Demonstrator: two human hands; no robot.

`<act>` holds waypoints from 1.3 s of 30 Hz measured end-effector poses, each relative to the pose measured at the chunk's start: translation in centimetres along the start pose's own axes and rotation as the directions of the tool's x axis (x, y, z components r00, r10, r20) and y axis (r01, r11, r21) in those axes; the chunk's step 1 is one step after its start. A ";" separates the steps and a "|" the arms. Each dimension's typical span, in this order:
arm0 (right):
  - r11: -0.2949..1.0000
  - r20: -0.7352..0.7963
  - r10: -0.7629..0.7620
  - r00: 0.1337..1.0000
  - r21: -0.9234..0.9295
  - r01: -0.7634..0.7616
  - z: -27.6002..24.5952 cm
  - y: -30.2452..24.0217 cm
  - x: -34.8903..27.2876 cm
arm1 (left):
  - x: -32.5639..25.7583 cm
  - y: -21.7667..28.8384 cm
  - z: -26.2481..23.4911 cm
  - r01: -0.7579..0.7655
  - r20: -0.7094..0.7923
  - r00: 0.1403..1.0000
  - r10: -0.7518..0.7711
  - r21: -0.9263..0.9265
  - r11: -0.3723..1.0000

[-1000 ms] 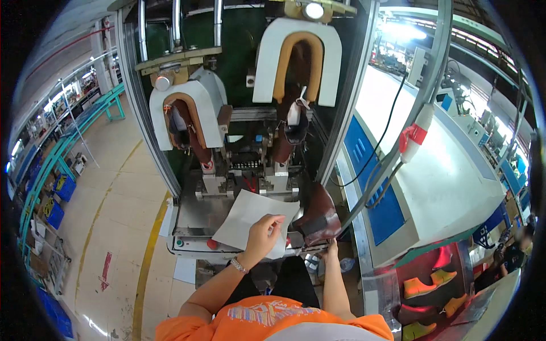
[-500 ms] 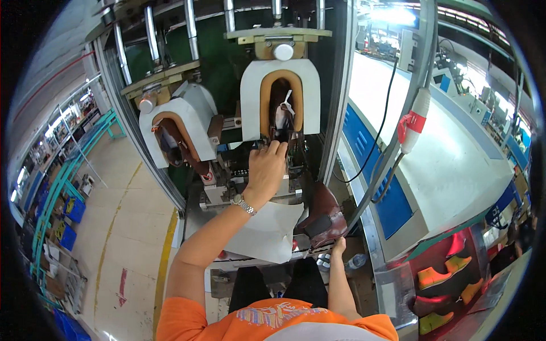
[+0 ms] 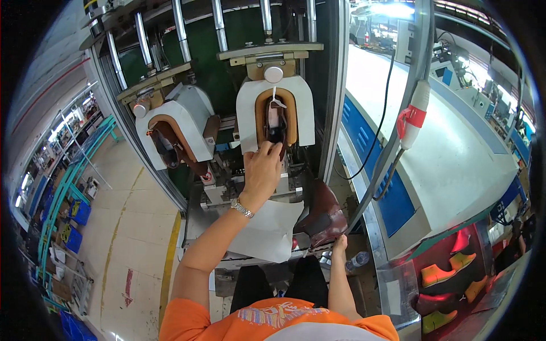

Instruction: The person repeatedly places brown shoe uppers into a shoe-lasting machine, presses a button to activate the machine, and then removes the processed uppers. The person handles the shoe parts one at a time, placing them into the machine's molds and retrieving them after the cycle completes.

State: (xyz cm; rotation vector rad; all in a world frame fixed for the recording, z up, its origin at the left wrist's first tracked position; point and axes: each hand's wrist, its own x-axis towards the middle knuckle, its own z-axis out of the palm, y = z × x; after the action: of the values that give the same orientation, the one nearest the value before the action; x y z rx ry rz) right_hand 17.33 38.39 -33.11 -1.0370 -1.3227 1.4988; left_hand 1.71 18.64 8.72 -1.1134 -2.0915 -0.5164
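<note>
My left hand (image 3: 263, 175), with a metal watch on its wrist, reaches up to the right one of two pad moulds. Its fingers are bent and pressed on the lower end of a dark brown boot (image 3: 284, 139) inside the padded U-shaped mould (image 3: 247, 111). A white tie (image 3: 276, 99) sticks up from that boot. My right hand (image 3: 339, 245) is low on the right, against the edge of a reddish-brown boot (image 3: 328, 213) lying on the machine's ledge; its fingers are mostly hidden. In the left mould (image 3: 194, 108) sits another brown boot (image 3: 165, 149).
A pale sheet (image 3: 267, 230) covers part of the ledge below my left forearm. Right of the machine frame stand a white-and-blue cabinet (image 3: 449, 159) and a hanging red-and-white plug (image 3: 412, 116). Several bright boot pieces (image 3: 438, 275) lie at the lower right.
The right mould sits lower around its boot, and the boot's white tie is closer to the mould's top. My left hand stays at the boot's lower end. The view has shifted slightly.
</note>
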 end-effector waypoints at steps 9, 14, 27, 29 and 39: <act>0.996 -0.005 0.016 1.000 -0.093 -0.016 -0.3 1.4 1.0 | -0.9 0.0 -0.3 -0.031 -0.021 0.999 0.026 -0.295 0.955; 0.981 0.074 -0.102 0.992 -0.155 0.112 -1.0 1.4 1.3 | -4.9 -0.2 -0.4 -0.029 -0.030 0.999 0.017 -0.436 0.900; 0.976 0.114 -0.213 0.970 -0.028 0.218 -0.7 -14.0 2.6 | -22.2 -6.3 5.3 0.609 0.501 0.792 -0.350 -0.691 0.390; 0.966 0.216 -0.223 0.950 -0.083 0.246 0.3 -15.1 2.6 | -23.2 -6.3 5.8 0.627 0.518 0.777 -0.357 -0.687 0.369; 0.968 0.476 -0.245 0.845 0.073 0.239 5.3 -23.7 -2.3 | -28.2 -7.6 5.5 0.712 0.520 0.688 -0.507 -0.619 0.331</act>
State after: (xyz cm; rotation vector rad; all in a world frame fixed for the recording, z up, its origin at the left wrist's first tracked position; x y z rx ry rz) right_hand 14.75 36.28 -8.94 -0.4663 -1.7147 1.6217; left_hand 4.03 2.18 -15.95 -0.7241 -2.5356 -1.9713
